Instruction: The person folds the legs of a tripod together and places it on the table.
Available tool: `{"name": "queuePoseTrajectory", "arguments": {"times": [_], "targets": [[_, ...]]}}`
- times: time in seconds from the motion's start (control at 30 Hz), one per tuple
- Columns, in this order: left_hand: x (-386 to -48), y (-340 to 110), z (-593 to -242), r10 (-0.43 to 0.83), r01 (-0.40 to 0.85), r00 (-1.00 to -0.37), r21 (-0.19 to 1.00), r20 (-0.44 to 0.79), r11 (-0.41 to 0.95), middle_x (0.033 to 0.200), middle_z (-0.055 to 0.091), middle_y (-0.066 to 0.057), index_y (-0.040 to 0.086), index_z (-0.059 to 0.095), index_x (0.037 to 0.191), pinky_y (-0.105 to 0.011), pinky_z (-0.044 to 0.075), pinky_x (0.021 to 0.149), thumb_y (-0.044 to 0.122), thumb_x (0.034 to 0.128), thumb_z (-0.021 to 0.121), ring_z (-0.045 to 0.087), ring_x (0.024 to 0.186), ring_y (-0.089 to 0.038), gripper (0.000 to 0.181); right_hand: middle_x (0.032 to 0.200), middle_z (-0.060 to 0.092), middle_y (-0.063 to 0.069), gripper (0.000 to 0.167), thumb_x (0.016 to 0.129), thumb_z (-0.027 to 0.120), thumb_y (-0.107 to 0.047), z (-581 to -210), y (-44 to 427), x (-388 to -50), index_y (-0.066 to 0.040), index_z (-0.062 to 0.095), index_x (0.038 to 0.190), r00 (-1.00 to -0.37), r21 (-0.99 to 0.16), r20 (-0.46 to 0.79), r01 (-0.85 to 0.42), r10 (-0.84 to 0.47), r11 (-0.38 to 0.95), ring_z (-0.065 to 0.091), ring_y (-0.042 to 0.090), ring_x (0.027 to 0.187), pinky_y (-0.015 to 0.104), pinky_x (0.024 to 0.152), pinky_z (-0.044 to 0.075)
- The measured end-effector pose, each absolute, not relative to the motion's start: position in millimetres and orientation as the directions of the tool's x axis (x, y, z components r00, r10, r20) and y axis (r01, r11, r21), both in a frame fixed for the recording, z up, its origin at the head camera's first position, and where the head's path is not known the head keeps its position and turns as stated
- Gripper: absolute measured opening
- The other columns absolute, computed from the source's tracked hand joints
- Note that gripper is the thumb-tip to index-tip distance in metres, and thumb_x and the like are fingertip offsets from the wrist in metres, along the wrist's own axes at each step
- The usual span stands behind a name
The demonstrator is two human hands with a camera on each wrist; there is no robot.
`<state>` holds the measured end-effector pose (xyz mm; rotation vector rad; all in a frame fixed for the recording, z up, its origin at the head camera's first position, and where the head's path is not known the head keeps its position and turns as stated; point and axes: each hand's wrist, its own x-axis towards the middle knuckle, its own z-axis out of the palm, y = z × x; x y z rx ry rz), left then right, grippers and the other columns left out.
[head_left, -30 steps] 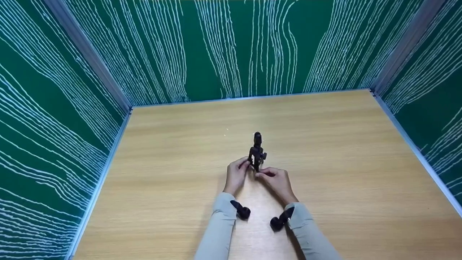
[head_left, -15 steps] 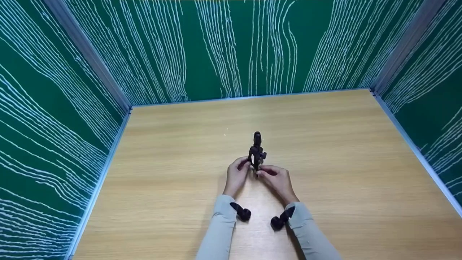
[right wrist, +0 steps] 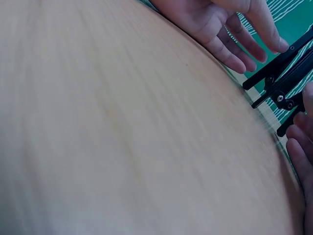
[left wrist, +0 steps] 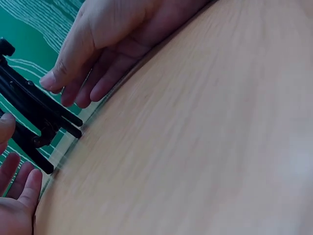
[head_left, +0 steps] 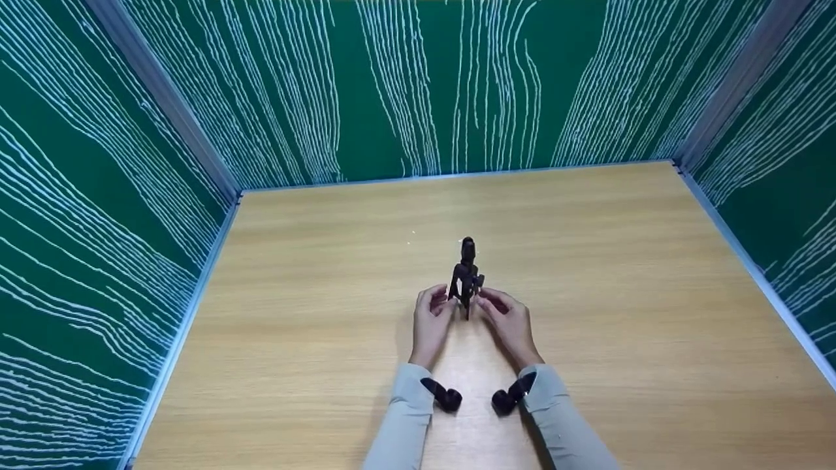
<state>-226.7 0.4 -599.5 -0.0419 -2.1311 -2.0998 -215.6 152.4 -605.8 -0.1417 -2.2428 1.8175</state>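
A small black tripod (head_left: 467,254) stands upright on the wooden table (head_left: 313,261), its legs (left wrist: 29,95) slightly spread. To its left is my left hand (head_left: 430,329), thumb tip at or very near one leg; I cannot tell whether they touch. My right hand (head_left: 514,326) sits on the other side, its thumb close to the right leg. In the left wrist view a gap separates the right thumb (left wrist: 54,78) from the legs. Fingers (right wrist: 227,56) of the left hand extend loosely below the thumb in the right wrist view. Neither hand grips anything.
Green walls (head_left: 372,150) with wavy white lines enclose the table at the back and both sides. Metal strips (head_left: 176,320) run along its edges. Small black devices (head_left: 449,399) are strapped at the cuffs of both grey sleeves (head_left: 405,418). Tiny white specks lie beyond the hands.
My right hand has left the lower end of a tripod leg and shifted up to the tripod's right side. My left hand has eased slightly back with looser fingers. The tripod stays nearly in place.
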Motion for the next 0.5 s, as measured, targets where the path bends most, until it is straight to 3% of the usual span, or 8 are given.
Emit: {"name": "queuePoseTrajectory", "arguments": {"times": [0.1,0.3,0.5], "targets": [[-222.5,2.2,-599.0,-0.073,0.118,-0.99,0.993,0.117,-0.001,0.114,0.055,-0.013,0.0,0.061,0.114,-0.024,0.053,0.089,0.005,0.0869,0.067,0.06,0.102,-0.023,0.029,0.116,0.069,0.015,0.03,0.088,0.069,-0.017,-604.7,152.6,-217.2,-0.004,0.069,0.115,-0.961,-0.963,0.118,-0.05,0.249,0.265,0.065,0.026,0.107,0.016,0.088,0.05],[-217.8,6.3,-600.5,-0.019,0.091,-0.996,0.995,0.09,-0.042,0.113,0.057,-0.011,0.001,0.061,0.114,-0.024,0.054,0.088,0.009,0.0874,0.068,0.063,0.1,-0.018,0.029,0.121,0.066,0.015,0.03,0.093,0.064,-0.015,-602.2,150.5,-221.1,-0.003,0.066,0.12,-0.959,-0.949,0.117,-0.031,0.259,0.312,0.063,0.028,0.112,0.036,0.097,0.05],[-216.8,9.3,-601.8,-0.004,0.121,-0.993,0.993,0.121,-0.006,0.112,0.059,-0.011,0.0,0.063,0.112,-0.024,0.053,0.089,0.009,0.087,0.069,0.064,0.101,-0.02,0.028,0.126,0.064,0.014,0.032,0.094,0.061,-0.015,-603.2,149.0,-223.2,-0.006,0.063,0.125,-0.962,-0.939,0.12,-0.029,0.245,0.343,0.058,0.031,0.119,0.042,0.105,0.044]]}}
